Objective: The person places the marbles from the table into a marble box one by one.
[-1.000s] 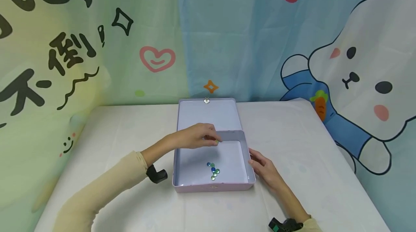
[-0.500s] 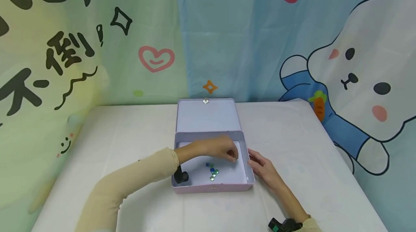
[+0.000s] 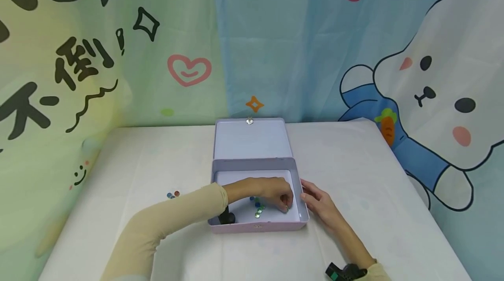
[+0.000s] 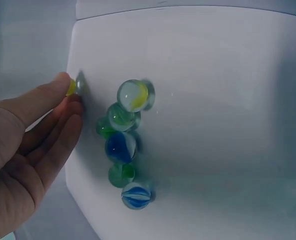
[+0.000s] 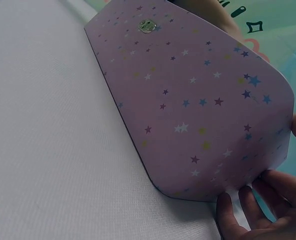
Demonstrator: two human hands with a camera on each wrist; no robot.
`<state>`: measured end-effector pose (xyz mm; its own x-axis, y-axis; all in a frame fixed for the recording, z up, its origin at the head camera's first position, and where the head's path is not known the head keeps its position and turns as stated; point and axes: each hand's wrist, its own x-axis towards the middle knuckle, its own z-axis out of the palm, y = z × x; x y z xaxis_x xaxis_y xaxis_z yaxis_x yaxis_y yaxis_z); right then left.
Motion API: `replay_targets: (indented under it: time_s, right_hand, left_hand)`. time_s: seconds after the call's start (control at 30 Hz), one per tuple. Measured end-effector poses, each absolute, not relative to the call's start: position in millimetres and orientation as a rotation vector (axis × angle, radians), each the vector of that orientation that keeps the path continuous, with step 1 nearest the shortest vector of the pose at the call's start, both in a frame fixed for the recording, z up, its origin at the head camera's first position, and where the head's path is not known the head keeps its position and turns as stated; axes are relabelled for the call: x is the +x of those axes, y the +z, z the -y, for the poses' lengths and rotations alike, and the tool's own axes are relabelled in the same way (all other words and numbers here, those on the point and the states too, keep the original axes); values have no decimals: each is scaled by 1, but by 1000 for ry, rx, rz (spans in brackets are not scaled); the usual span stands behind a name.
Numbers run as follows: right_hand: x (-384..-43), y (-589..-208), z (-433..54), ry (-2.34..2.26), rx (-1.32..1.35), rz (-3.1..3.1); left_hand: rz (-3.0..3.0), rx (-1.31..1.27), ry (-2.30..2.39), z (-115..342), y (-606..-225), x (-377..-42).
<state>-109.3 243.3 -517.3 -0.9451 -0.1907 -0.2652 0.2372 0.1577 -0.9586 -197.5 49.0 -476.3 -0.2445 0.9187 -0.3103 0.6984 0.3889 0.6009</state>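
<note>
My left hand [image 3: 274, 192] is low inside the open lilac box [image 3: 257, 227]. Between thumb and fingertips it pinches a clear marble with yellow in it [image 4: 71, 88], close to the box floor; the fingers partly hide it. Beside that hand several glass marbles lie in a crooked row, among them a yellow-and-white one [image 4: 132, 95], a dark blue one [image 4: 118, 147] and a blue-striped one [image 4: 136, 195]. At the box's right side, my right hand [image 3: 320, 204] holds the wall, thumb by the rim and fingertips against the star-patterned outside [image 5: 208, 125].
On the white tablecloth [image 3: 346, 163], a few more marbles, blue and reddish [image 3: 176, 193], sit left of the box, partly behind the left sleeve [image 3: 173, 219]. The box's lid [image 3: 252, 138] lies folded back near the printed curtain [image 3: 267, 44].
My left hand has swung from the box's back edge to its right front area, lowering the pinched marble toward the floor. Marbles beyond the left sleeve have come into view. The right hand stays put.
</note>
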Motion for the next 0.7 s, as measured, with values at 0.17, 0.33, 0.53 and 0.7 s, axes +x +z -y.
replay_targets:
  time_s: [0.17,0.33,0.53,0.7]
  right_hand:
    - [-110,-518,-243,-1828,57,-2145]
    - [-110,-518,-243,-1812,70,-2159]
    - [-110,-515,-243,-1821,71,-2149]
    - [-108,-513,-242,-1825,64,-2142]
  left_hand:
    - [-2022,1390,463,-50,-483,-198]
    - [-2034,1392,470,-51,-485,-199]
    - [-2056,1415,438,-52,-483,-198]
    - [-2056,1421,399,-52,-481,-197]
